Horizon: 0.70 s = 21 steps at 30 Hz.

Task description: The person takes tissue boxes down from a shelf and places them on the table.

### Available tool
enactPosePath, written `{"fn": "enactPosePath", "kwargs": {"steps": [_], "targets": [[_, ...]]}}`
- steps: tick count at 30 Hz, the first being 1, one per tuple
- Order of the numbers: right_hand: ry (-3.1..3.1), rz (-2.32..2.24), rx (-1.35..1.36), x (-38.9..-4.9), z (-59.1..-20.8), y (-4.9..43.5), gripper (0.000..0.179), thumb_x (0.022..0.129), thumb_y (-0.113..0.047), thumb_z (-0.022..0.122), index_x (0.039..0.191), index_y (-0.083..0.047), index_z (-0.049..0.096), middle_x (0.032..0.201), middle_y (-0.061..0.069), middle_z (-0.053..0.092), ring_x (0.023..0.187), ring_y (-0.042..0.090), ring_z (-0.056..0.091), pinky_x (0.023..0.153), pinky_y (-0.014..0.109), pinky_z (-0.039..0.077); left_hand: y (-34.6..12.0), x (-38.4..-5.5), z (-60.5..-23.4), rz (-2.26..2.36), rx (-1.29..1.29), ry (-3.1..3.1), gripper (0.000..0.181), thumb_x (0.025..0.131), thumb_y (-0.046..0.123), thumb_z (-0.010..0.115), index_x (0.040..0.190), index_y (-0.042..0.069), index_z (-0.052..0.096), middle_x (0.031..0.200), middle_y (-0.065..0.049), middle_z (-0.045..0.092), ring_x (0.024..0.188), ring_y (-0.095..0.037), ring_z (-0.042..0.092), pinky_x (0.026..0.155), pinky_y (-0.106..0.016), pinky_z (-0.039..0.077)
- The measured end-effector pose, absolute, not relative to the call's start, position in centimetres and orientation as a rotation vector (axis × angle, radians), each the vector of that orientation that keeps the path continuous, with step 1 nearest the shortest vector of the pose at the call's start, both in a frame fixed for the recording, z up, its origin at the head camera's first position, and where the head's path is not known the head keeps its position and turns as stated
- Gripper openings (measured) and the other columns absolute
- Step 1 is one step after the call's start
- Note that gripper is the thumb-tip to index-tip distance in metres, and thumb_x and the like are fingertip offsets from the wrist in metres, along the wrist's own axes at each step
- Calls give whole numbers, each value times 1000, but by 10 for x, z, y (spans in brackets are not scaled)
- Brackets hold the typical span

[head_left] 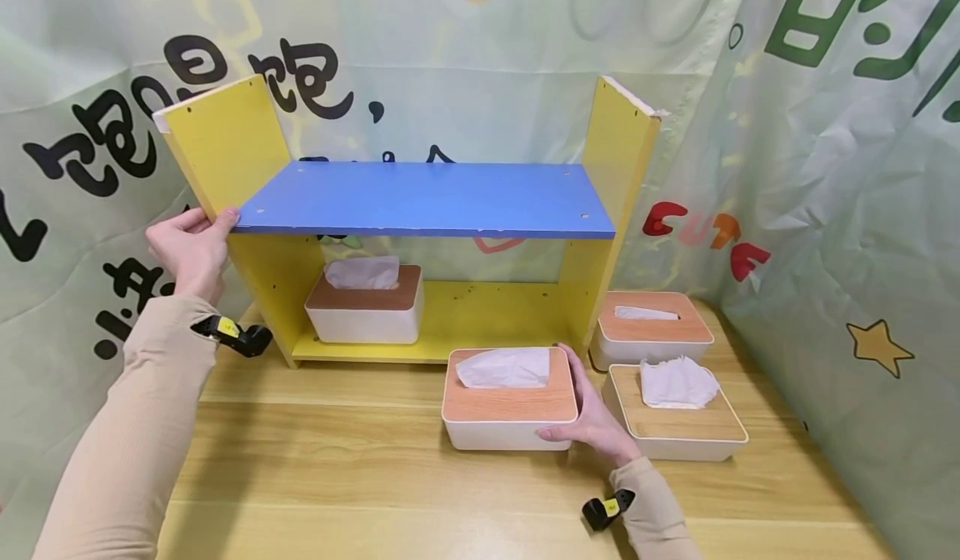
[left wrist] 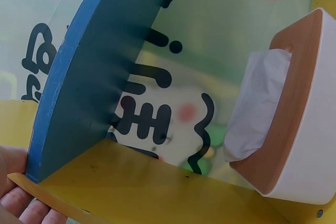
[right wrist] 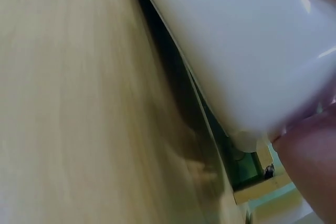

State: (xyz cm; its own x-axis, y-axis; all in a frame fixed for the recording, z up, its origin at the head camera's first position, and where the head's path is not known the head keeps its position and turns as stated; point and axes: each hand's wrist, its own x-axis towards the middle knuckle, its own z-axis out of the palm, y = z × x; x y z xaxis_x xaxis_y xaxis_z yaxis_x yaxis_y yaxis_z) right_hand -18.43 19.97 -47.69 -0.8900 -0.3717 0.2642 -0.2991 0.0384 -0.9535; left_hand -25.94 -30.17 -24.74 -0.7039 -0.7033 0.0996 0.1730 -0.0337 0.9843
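Observation:
My left hand [head_left: 193,247] grips the left side panel [head_left: 225,139] of a yellow shelf unit, its thumb by the end of the blue shelf board [head_left: 435,197]. In the left wrist view, the fingers [left wrist: 17,201] curl round that panel's edge. With my right hand [head_left: 596,422] I hold a white tissue box [head_left: 495,437] with a wood-look lid by its right end, just in front of the unit. The right wrist view shows a dark gap between the white box wall [right wrist: 231,40] and the tabletop. Another tissue box [head_left: 367,325] sits on the lower yellow board, at its left.
Two more tissue boxes, one behind [head_left: 652,352] and one nearer [head_left: 682,450], stand on the wooden table [head_left: 337,477] to the right of the unit. A printed cloth [head_left: 465,110] hangs behind the table and along its right side.

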Motion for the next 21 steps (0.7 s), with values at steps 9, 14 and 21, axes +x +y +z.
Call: {"fn": "enactPosePath", "kwargs": {"steps": [9, 14, 21], "targets": [[2176, -1978, -686, -182, -478, 206, 133, 67, 1, 88, 161, -6, -6, 157, 33, 21, 119, 0, 51, 99, 19, 48, -302, -260, -247, -1825, 561, -1599, 18, 79, 9, 84, 92, 19, 77, 67, 15, 65, 71, 2, 63, 66, -8, 51], [2142, -1984, -689, -182, -481, 209, 134, 67, 0, 88, 161, -7, -8, 161, 33, 13, 120, -1, 49, 100, 16, 45, -302, -260, -248, -1822, 555, -1598, 18, 79, 9, 84, 83, 22, 73, 69, 15, 64, 72, 2, 63, 67, -8, 51], [2072, -2021, -682, -182, -482, 210, 135, 67, 0, 88, 161, -7, -9, 161, 33, 12, 122, 1, 49, 101, 17, 45, -302, -260, -248, -1822, 549, -1596, 18, 79, 8, 84, 82, 23, 73, 68, 15, 64, 71, 2, 63, 67, -8, 51]]}}
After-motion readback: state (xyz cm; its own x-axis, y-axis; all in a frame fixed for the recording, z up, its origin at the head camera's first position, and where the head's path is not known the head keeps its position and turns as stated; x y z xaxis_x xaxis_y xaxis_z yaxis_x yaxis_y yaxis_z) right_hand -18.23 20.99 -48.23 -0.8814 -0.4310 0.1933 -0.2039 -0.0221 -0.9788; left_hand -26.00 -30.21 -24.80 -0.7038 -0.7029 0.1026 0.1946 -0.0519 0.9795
